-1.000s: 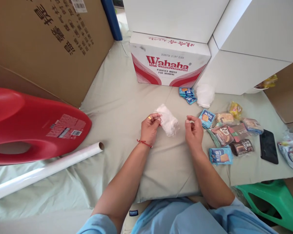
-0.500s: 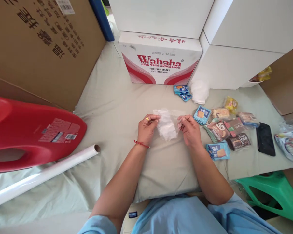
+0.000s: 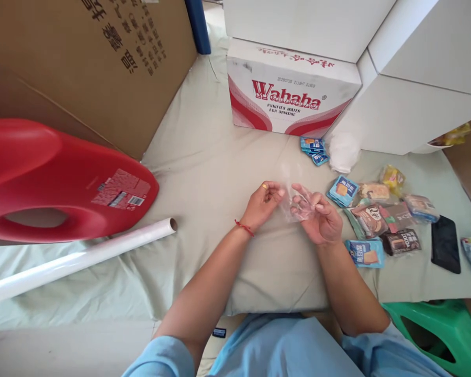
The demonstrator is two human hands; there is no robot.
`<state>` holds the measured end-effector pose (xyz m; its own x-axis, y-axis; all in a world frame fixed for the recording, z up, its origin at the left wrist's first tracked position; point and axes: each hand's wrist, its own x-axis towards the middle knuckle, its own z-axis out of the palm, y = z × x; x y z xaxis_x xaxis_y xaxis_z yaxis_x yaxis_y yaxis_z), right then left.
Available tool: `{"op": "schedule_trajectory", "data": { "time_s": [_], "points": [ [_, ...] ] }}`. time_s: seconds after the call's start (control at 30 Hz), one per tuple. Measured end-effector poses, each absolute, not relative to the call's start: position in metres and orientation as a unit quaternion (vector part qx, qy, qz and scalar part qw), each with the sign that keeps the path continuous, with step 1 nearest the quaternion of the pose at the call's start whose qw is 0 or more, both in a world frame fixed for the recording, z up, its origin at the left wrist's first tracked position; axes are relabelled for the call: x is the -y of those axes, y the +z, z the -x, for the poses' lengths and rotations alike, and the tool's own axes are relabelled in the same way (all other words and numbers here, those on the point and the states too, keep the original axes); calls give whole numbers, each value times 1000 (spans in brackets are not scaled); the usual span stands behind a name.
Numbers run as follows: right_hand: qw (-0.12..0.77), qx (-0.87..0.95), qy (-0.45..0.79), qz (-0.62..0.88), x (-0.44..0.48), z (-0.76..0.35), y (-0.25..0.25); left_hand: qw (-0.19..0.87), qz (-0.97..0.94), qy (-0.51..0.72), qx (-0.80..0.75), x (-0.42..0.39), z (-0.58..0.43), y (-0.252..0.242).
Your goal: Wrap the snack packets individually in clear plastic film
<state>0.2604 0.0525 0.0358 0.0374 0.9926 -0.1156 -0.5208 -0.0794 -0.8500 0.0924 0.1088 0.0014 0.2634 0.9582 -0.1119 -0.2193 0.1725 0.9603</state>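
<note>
A thin clear plastic bag (image 3: 292, 201) hangs between my two hands over the pale green cloth (image 3: 204, 173). My left hand (image 3: 261, 205), with a ring and a red string on the wrist, pinches the bag's left edge. My right hand (image 3: 318, 219) is turned palm up, its fingers reaching into or under the bag's right side. A heap of snack packets (image 3: 372, 220) lies just right of my right hand.
A red plastic stool (image 3: 58, 183) lies on its side at the left, with a roll of clear film (image 3: 78, 259) in front of it. A Wahaha water carton (image 3: 288, 89) and white boxes (image 3: 412, 99) stand behind. A black phone (image 3: 445, 243) and a green stool (image 3: 439, 330) are at the right.
The crumpled white bag in my left hand has been spread out clear between both hands. My right hand has come in, taken hold and turned palm up.
</note>
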Motion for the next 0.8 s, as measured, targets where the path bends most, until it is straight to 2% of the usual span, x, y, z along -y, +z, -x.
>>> {"op": "schedule_trajectory", "data": {
  "time_s": [0.1, 0.2, 0.33, 0.4, 0.53, 0.6, 0.7, 0.8],
  "points": [
    [608, 317, 610, 398, -53, -259, 35, 669, -403, 489, -387, -115, -90, -2],
    [664, 288, 551, 416, -57, -264, 33, 659, -315, 563, -388, -122, -85, -4],
    [717, 223, 506, 424, -64, -272, 25, 662, -242, 601, -376, -132, -75, -1],
    [696, 213, 515, 453, -65, -273, 19, 670, -212, 613, -362, -136, -68, 0],
    [558, 293, 516, 580, -62, -270, 10, 658, -179, 637, -360, -144, -56, -2],
    [550, 359, 403, 638, -58, -270, 11, 653, -202, 635, -360, -144, -55, -1],
    [588, 457, 181, 642, -51, -270, 21, 653, -271, 614, -351, -137, -62, 4],
    [548, 561, 129, 607, -48, -266, 29, 658, -348, 580, -332, -125, -73, 12]
  ]
}}
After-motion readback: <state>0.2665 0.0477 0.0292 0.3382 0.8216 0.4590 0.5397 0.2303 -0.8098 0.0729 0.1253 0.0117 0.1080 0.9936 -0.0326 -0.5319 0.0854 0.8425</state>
